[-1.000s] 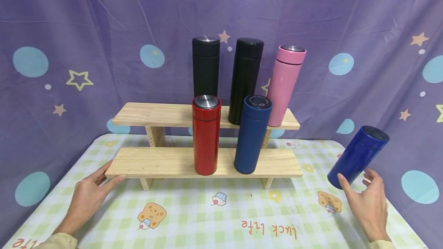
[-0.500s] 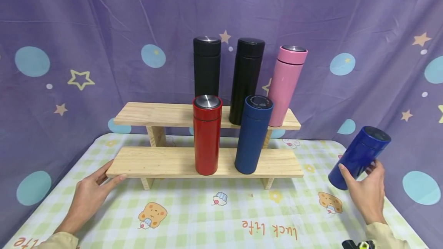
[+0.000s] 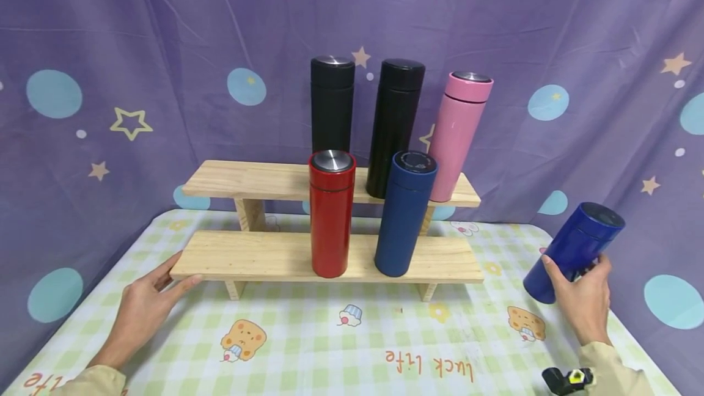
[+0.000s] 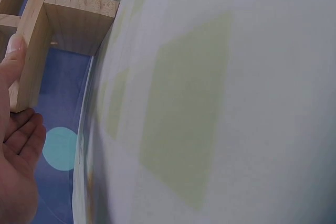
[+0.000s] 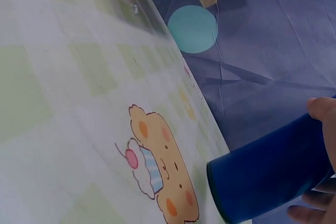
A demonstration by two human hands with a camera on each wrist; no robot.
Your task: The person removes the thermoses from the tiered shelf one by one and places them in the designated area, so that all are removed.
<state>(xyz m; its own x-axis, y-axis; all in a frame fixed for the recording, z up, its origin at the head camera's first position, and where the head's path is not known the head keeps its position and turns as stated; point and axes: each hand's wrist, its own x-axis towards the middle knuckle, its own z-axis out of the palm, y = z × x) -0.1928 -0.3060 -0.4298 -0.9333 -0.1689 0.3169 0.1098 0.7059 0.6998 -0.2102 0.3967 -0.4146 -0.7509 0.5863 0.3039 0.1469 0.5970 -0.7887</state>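
Note:
My left hand [image 3: 145, 304] grips the left end of the lower tier of a two-tier wooden shelf [image 3: 247, 255], thumb at the front edge; its fingers [image 4: 32, 132] bend by the board's end. At the right, my right hand [image 3: 583, 298] holds a glossy blue thermos [image 3: 572, 252] around its lower half, thumb on the near side. In the right wrist view the thermos's base [image 5: 226, 192] shows close to the tablecloth; whether they touch I cannot tell. On the lower tier stand a red thermos [image 3: 332, 219] and a matte blue thermos [image 3: 406, 219].
On the upper tier stand two black thermoses, a left one [image 3: 332, 109] and a right one [image 3: 395, 133], plus a pink thermos [image 3: 459, 139]. A checked cloth [image 3: 297, 347] covers the table, with a purple curtain [image 3: 181, 29] behind.
My right hand has shifted slightly up around the blue thermos, and its sleeve with a small black device has come into view. The left hand stays on the shelf.

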